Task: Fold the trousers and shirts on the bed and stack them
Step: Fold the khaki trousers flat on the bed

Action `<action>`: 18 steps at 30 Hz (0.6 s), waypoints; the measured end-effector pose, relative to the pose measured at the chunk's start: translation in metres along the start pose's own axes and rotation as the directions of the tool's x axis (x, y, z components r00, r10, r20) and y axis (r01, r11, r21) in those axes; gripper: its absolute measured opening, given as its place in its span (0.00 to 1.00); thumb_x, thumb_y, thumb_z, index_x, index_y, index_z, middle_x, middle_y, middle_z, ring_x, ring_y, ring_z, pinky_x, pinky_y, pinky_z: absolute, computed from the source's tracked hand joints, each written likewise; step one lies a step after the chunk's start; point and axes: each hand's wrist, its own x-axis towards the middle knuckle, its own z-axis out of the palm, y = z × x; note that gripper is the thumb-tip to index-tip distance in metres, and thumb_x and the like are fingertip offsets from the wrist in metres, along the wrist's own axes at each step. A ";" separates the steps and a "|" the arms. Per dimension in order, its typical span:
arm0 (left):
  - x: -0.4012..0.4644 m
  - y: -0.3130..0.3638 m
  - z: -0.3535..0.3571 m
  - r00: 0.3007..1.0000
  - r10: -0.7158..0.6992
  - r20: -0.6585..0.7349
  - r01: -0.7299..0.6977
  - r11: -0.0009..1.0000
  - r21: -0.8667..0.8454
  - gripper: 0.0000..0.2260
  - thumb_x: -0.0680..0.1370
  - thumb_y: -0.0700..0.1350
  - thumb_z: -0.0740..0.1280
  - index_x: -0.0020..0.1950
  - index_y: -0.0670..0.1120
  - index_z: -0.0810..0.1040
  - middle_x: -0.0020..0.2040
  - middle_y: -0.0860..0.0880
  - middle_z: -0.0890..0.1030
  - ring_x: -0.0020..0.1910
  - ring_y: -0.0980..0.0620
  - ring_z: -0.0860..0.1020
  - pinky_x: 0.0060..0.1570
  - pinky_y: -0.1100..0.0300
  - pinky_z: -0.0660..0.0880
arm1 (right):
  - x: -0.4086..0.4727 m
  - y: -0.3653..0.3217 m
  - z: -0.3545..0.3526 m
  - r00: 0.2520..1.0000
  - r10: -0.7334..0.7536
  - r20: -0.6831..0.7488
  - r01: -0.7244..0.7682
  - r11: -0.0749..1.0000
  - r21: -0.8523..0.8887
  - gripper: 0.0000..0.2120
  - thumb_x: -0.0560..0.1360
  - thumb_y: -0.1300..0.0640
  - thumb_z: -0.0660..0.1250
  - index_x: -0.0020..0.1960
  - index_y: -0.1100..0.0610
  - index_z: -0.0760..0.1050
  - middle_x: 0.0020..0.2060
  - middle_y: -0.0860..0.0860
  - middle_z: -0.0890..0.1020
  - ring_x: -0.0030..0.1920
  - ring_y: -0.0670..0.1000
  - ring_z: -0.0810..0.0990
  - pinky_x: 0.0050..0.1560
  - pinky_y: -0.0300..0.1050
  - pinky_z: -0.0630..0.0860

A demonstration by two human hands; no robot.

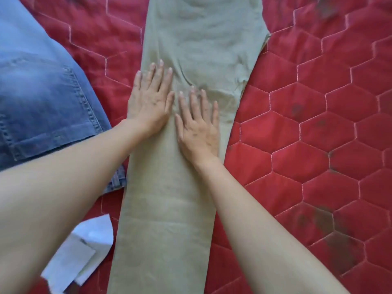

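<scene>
Two hands lie flat on a pair of khaki trousers [191, 49] that runs lengthwise down the middle of the bed, whose red quilt [318, 124] is stitched in a hexagon pattern. Taking the khaki trousers as the landmark: the left hand [151, 102] presses on the cloth close to their left edge, fingers straight and slightly spread, its grip holding nothing, only the palm bearing down. The right hand [198, 126] lies just beside it, toward the middle of the trousers and a little nearer the person, fingers likewise straight and spread, its grip also holding nothing. The thumbs of the two hands nearly meet. Beyond the fingertips the cloth shows a few creases; nearer the person it lies smooth, with faint cross lines. The trousers widen toward the far end and narrow along their right edge about level with the hands. To the left of the khaki trousers lies a pair of blue jeans [42, 92], a stitched back pocket showing, with one corner reaching to the khaki edge beneath the left forearm. Also to the left, nearer the person, a white garment [84, 247] lies on the quilt, its edge touching or slipping under the khaki cloth; which of the two cannot be told.
</scene>
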 end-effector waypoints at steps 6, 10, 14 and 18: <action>0.003 0.003 0.000 0.998 -0.004 -0.056 0.002 0.999 -0.041 0.25 0.83 0.50 0.50 0.79 0.46 0.52 0.79 0.44 0.51 0.79 0.46 0.48 0.76 0.45 0.43 | -0.020 0.057 -0.015 0.921 0.389 -0.035 -0.390 0.920 -0.040 0.27 0.83 0.47 0.47 0.79 0.54 0.48 0.78 0.58 0.49 0.78 0.56 0.47 0.77 0.57 0.46; 0.003 0.001 0.002 0.999 -0.014 -0.037 0.012 0.999 -0.047 0.26 0.81 0.51 0.47 0.79 0.46 0.52 0.79 0.44 0.52 0.78 0.46 0.49 0.76 0.44 0.45 | 0.023 0.034 -0.033 0.971 0.212 -0.110 -0.213 0.977 0.009 0.26 0.82 0.49 0.47 0.78 0.56 0.55 0.77 0.60 0.54 0.78 0.58 0.51 0.77 0.55 0.43; 0.004 0.001 0.002 1.000 -0.013 -0.026 0.012 0.999 -0.052 0.27 0.80 0.51 0.47 0.79 0.46 0.54 0.79 0.44 0.53 0.78 0.46 0.50 0.76 0.43 0.48 | 0.095 -0.004 -0.031 1.000 -0.003 0.001 0.003 1.000 0.001 0.26 0.81 0.46 0.42 0.78 0.51 0.54 0.78 0.57 0.53 0.78 0.56 0.49 0.76 0.58 0.44; 0.003 0.002 0.001 0.999 -0.010 -0.032 0.009 0.999 -0.032 0.27 0.80 0.51 0.47 0.79 0.46 0.54 0.79 0.44 0.53 0.78 0.46 0.51 0.75 0.42 0.48 | 0.108 0.034 -0.024 0.998 0.007 0.062 -0.004 0.998 -0.056 0.26 0.83 0.44 0.47 0.79 0.49 0.51 0.79 0.54 0.51 0.78 0.54 0.47 0.76 0.56 0.41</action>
